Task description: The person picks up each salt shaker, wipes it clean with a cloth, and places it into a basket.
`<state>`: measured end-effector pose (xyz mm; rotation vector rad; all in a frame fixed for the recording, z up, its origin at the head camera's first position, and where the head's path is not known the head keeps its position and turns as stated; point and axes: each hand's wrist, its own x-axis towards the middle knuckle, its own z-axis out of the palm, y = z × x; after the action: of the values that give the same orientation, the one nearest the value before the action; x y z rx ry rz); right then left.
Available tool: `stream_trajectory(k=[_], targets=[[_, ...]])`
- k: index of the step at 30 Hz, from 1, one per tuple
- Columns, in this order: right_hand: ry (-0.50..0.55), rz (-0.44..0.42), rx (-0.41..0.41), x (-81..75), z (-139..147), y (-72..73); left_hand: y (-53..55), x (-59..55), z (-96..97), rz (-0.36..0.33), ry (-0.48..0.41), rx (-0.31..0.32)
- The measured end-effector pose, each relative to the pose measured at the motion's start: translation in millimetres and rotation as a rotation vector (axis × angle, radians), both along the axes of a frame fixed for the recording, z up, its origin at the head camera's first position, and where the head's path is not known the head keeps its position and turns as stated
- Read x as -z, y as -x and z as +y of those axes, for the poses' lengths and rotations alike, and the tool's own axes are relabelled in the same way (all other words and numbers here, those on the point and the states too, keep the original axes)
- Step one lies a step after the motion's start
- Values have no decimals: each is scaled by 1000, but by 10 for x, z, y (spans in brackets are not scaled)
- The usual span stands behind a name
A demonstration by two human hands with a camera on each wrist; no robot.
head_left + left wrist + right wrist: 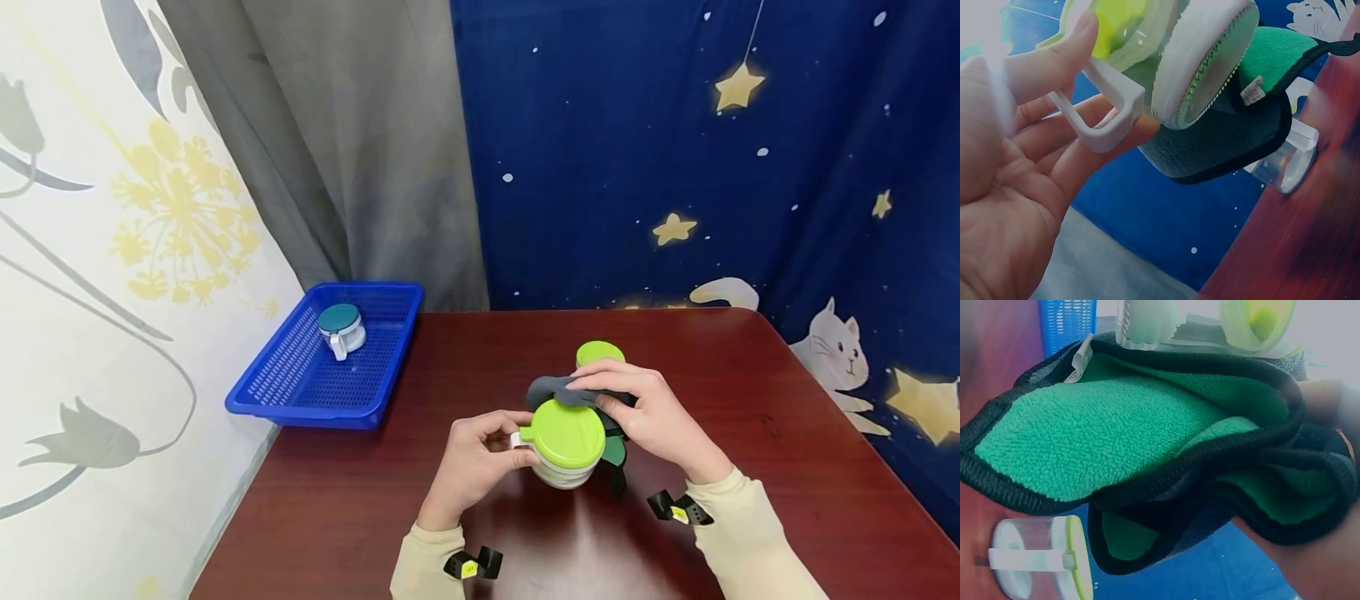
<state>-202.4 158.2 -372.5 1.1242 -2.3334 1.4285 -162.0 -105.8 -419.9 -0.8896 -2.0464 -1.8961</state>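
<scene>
A clear jar with a lime-green lid (568, 433) and a white handle (1107, 119) is held up above the table by my left hand (483, 458), which grips it at the handle side. My right hand (645, 408) grips a cloth (558, 390), dark grey on one face and green on the other (1116, 431), and presses it against the jar's far side. The cloth hangs in folds below the right fingers. Behind the hands, a second green-lidded jar (600, 352) stands on the table, partly hidden by the right hand and cloth.
On the left of the brown table (465, 358) stands a blue perforated basket (300, 412). Inside it sits a jar with a teal lid (338, 317) and a white handle. Grey and dark blue curtains hang behind the table, and a patterned white one hangs at the left.
</scene>
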Motion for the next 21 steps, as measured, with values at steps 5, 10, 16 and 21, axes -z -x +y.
stream_trajectory(k=[5, 10, 16, 21], targets=[[32, 9, 8, 258, 18, 128, 15, 18, 15, -30, 18, -38], [-14, -34, 51, 571, 66, 244, 28, 41, 1, -66, -16, -28], [-143, -55, 87, 753, 45, 275, 72, 111, -40, -34, -66, -31], [-173, -67, 94, 821, 32, 254, 141, 268, -58, -47, -74, -29]])
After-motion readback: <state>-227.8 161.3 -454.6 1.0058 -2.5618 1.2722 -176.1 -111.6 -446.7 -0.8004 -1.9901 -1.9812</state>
